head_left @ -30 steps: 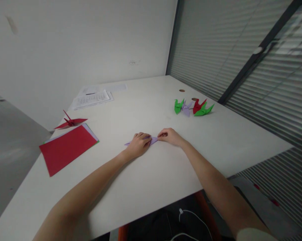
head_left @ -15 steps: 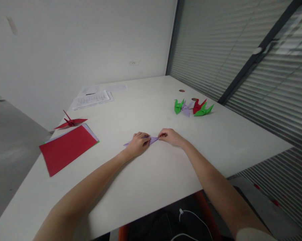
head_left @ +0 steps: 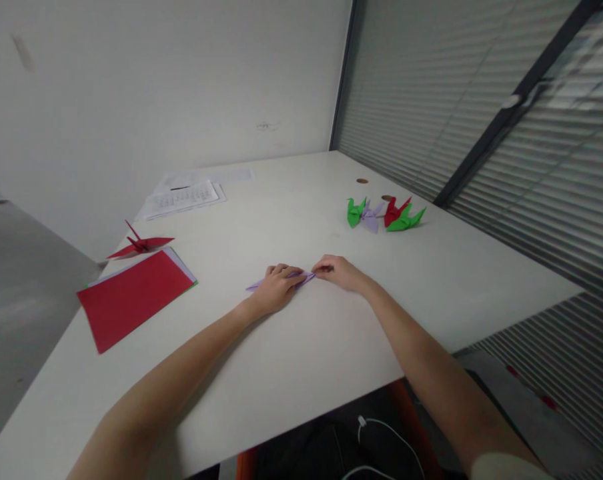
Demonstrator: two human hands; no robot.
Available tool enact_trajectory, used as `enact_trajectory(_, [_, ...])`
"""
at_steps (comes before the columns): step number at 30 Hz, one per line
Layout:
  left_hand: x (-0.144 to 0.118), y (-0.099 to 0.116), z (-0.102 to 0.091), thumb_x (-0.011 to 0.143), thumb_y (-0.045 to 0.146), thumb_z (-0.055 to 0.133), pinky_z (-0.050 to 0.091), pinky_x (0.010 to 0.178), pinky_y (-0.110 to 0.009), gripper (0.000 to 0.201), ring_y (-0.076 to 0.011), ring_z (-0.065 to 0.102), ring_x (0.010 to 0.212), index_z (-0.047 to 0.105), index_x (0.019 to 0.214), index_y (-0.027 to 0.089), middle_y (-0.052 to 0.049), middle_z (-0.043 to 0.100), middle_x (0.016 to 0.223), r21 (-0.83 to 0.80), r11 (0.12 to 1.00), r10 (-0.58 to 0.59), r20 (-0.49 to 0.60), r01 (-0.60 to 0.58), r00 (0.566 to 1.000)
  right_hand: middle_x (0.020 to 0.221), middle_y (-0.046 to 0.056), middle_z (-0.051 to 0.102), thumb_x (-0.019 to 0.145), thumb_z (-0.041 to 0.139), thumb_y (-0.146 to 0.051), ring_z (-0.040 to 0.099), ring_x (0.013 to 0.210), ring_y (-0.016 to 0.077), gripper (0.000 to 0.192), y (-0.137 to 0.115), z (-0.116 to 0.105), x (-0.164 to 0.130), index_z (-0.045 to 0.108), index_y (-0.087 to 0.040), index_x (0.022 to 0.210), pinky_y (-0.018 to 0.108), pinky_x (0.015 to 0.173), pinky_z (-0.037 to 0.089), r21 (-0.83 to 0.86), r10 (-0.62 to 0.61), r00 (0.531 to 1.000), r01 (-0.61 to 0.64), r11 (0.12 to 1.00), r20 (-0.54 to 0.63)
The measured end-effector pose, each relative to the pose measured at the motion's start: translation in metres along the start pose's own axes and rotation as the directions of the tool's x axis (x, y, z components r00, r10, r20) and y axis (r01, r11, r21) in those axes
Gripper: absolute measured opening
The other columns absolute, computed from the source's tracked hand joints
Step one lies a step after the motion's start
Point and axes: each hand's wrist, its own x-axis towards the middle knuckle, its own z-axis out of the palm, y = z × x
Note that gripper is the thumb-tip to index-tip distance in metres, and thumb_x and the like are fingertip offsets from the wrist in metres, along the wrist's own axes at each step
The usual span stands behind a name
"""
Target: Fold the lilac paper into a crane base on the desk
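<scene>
A thin, pointed fold of purple paper (head_left: 255,286) lies flat on the white table (head_left: 301,347), mostly covered by my hands. My left hand (head_left: 274,291) presses down on its middle, fingers curled over it. My right hand (head_left: 340,272) pinches the paper's right tip between thumb and fingers. Only the left tip and a sliver between the hands show.
A stack of coloured sheets, red on top (head_left: 134,295), lies at the left, with a red paper crane (head_left: 140,245) behind it. Green, purple and red folded cranes (head_left: 385,215) stand at the back right. Printed papers (head_left: 182,197) lie at the far left. Window blinds run along the right.
The purple fold looks narrower between the hands. My right fingertips have shifted slightly left along its tip. Both arms stay in place.
</scene>
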Motion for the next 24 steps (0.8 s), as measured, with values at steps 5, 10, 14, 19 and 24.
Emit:
enact_trajectory(5, [0.0005,-0.001,0.0014,0.098,0.02,0.042,0.039,0.091,-0.041,0.034,-0.0239,0.053,0.112,0.059,0.127,0.027,-0.007,0.062,0.126,-0.008,1.0,-0.002,-0.014,0.001,1.0,0.082,0.005,0.063,0.08,0.064,-0.026,0.059,0.074,0.0158,0.013,-0.0017,-0.005,-0.0015,0.075,-0.019,0.079,0.029,0.072,0.046,-0.068,-0.022,0.998,0.019,0.998,-0.053])
enact_trajectory(10, [0.0002,0.0042,-0.0039,0.096,0.038,0.049,0.042,0.092,-0.041,0.039,-0.0244,0.056,0.111,0.052,0.132,0.023,-0.01,0.063,0.122,-0.086,0.995,-0.054,-0.089,0.046,0.995,0.085,0.005,0.065,0.079,0.066,-0.028,0.058,0.074,0.015,0.015,-0.0037,-0.0056,-0.0026,0.074,-0.018,0.086,0.029,0.071,0.046,0.001,-0.054,0.999,0.054,0.999,-0.004])
enact_trajectory(14, [0.0007,0.0065,-0.0063,0.09,0.036,0.06,0.043,0.092,-0.042,0.048,-0.0263,0.057,0.109,0.049,0.134,0.019,-0.011,0.063,0.119,-0.12,0.99,-0.09,-0.144,0.073,0.985,0.083,0.005,0.067,0.079,0.065,-0.029,0.06,0.076,0.0159,0.016,-0.0043,-0.0024,-0.0017,0.073,-0.017,0.085,0.03,0.073,0.047,0.052,-0.044,0.999,0.044,0.998,-0.008])
enact_trajectory(19, [0.0023,0.0051,-0.0052,0.087,0.019,0.057,0.046,0.089,-0.039,0.032,-0.0231,0.058,0.099,0.06,0.119,0.018,-0.009,0.065,0.106,-0.169,0.984,-0.078,-0.165,0.05,0.983,0.086,0.006,0.069,0.08,0.066,-0.034,0.061,0.079,0.0169,0.02,-0.0066,-0.0009,-0.0005,0.074,-0.017,0.088,0.031,0.075,0.048,0.11,-0.054,0.997,0.06,0.992,-0.056])
enact_trajectory(24, [0.0017,0.0032,-0.0025,0.084,0.022,0.063,0.047,0.089,-0.04,0.036,-0.0243,0.056,0.098,0.06,0.12,0.018,-0.009,0.064,0.104,-0.177,0.983,-0.069,-0.142,0.043,0.988,0.081,0.006,0.068,0.08,0.067,-0.037,0.061,0.077,0.0172,0.021,-0.0066,0.0009,0.0,0.075,-0.018,0.08,0.031,0.073,0.048,0.115,-0.061,0.995,0.07,0.991,-0.077])
